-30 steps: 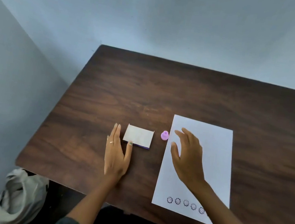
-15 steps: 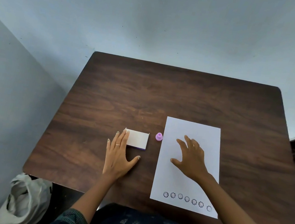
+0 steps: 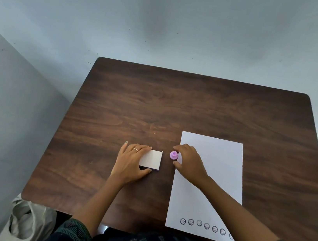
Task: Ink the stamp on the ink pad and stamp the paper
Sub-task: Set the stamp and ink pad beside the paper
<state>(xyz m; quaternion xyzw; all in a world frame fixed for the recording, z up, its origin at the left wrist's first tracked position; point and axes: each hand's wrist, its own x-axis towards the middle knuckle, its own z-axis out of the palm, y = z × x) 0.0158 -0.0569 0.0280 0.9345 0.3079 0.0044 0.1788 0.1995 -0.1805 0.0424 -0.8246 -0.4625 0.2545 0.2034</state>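
right hand (image 3: 189, 165) grip sits just beside the pink stamp (image 3: 173, 155), fingers curled over its far side and thumb below it, so the stamp lies between fingertip and thumb. cannot tell if the grip already touches or pinches it, the gap is too small to read. stamp stands upright on the counter (image 3: 176, 106), knob up, just left of this grip, in the strip of bare wood between the ink pad (image 3: 153, 159) and the paper (image 3: 213, 181).

the right hand lies over the paper's left edge, and the forearm crosses the sheet toward the near right corner. paper is a white sheet lying flat, long side running away from the person, reaching out right of and beyond the grip. a row of round stamped marks (image 3: 206, 226) runs along its near edge, well behind the grip toward the person; the rightmost one is partly hidden by the arm.

left of the stamp is the ink pad, a small white-topped box with a dark lower edge, closed as far as can be seen. left hand (image 3: 133, 161) rests on its left part, fingers straight and laid flat across the top, thumb at the near edge, grip apart; a ring shows on one finger.

far left, below the counter's near corner, a pale bag (image 3: 25, 222) lies on the floor.
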